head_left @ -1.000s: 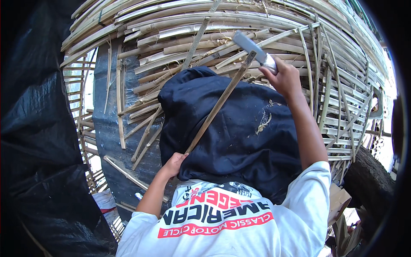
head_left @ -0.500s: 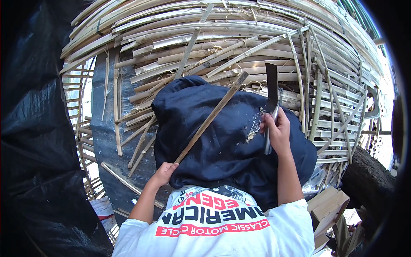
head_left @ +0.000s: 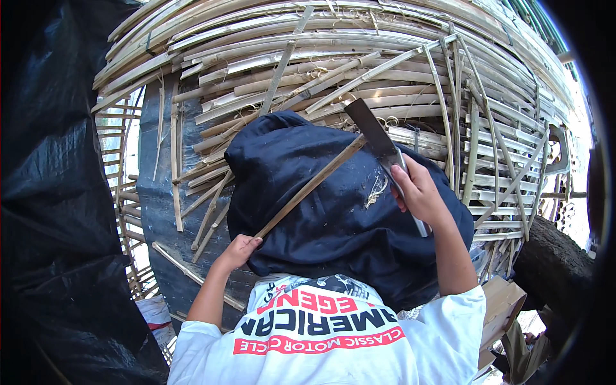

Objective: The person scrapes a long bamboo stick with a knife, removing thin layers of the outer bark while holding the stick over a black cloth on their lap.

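My left hand (head_left: pixel 240 251) is closed around the near end of a bamboo strip (head_left: pixel 308 187). The strip slants up and to the right across the dark cloth (head_left: pixel 289 154) over my lap. In my right hand (head_left: pixel 418 191) is a machete (head_left: pixel 373 133), gripped by its metal handle. Its broad dark blade tilts up and to the left, and the strip's far end meets or overlaps the blade's edge; whether they touch I cannot tell. Thin curled shavings (head_left: pixel 377 190) lie on the cloth beside my right hand.
Beyond my lap lies a wide pile of split bamboo (head_left: pixel 256 83), with several strips crossed over it. A dark sheet (head_left: pixel 151 192) with loose strips is on the left, beside a hanging black tarp (head_left: pixel 58 167). At the right are a log (head_left: pixel 555 263) and a cardboard box (head_left: pixel 500 311).
The machete has swung from nearly upright to tilted left, its blade now at the strip's far end. The strip has dipped to a flatter slant. My left hand has shifted slightly up and left.
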Available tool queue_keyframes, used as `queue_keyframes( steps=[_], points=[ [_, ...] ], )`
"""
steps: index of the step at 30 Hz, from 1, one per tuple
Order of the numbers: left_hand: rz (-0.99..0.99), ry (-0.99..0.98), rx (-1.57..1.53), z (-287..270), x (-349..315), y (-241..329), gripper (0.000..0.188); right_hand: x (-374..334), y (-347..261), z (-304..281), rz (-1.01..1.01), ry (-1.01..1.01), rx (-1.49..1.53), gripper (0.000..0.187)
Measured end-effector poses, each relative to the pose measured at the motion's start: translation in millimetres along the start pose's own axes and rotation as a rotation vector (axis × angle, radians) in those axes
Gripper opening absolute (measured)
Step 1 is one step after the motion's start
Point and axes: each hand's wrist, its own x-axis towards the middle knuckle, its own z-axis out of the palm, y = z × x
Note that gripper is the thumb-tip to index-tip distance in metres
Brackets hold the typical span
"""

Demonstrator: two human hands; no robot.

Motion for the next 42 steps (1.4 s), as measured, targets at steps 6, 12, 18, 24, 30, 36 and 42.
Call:
queue_keyframes(
  steps=[6, 12, 18, 24, 30, 36, 42],
  points=[
    [-0.016, -0.009, 0.043, -6.8, 5.8, -7.2, 0.057, -6.9, -3.5, -4.1, -0.007, -0.015, -0.13, 0.025],
    [-0.028, -0.036, 0.051, -8.9, 6.1, -4.1, 0.059, -11.5, 5.1, 6.1, 0.093, -0.013, 0.002, 0.025],
    [-0.018, -0.055, 0.024, -10.7, 7.9, -2.6, 0.06, -15.9, 8.3, 0.3, 0.075, -0.006, 0.006, 0.024],
    [-0.016, -0.052, -0.039, -9.3, 10.8, -5.9, 0.057, -23.9, 10.0, 9.7, 0.129, -0.142, -0.083, 0.023],
    [-0.022, -0.078, -0.003, -12.8, 13.6, -3.0, 0.058, -31.3, 12.5, 18.2, 0.025, 0.11, 0.15, 0.026],
    [-0.01, -0.086, -0.03, -11.5, 15.2, -2.7, 0.06, -23.6, 9.1, 11.0, -0.01, 0.128, 0.096, 0.022],
    [0.002, -0.071, -0.008, -13.2, 13.5, -3.3, 0.061, -20.7, -4.8, 3.5, 0.044, 0.078, 0.031, 0.024]
  ],
)
